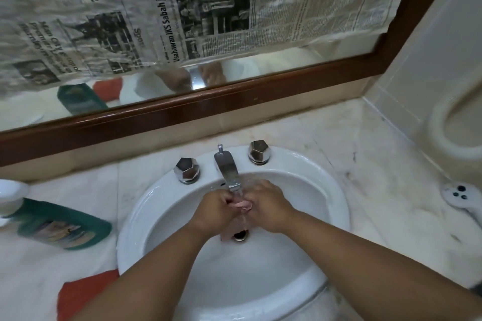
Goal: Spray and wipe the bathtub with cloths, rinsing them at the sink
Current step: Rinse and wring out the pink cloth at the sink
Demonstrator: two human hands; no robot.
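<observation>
The marble tabletop (378, 164) carries the white sink (336, 206), and I work over its bowl. My left hand (216, 206) and right hand (266, 200) meet under the tap (228, 169). The fingers (227, 199) of both are curled tight on the pink cloth (241, 204) bunched between them, and its tail hangs toward the drain (240, 235). To rinse well, I judge I should rub the folds together in the running water (241, 190), then wring low over the bowl.

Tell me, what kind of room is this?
A bathroom, probably: a white washbasin with a running chrome tap sits in a marble-look counter under a wood-framed mirror partly covered by newspaper. The left hand and right hand hold a pink cloth under the stream.
</observation>
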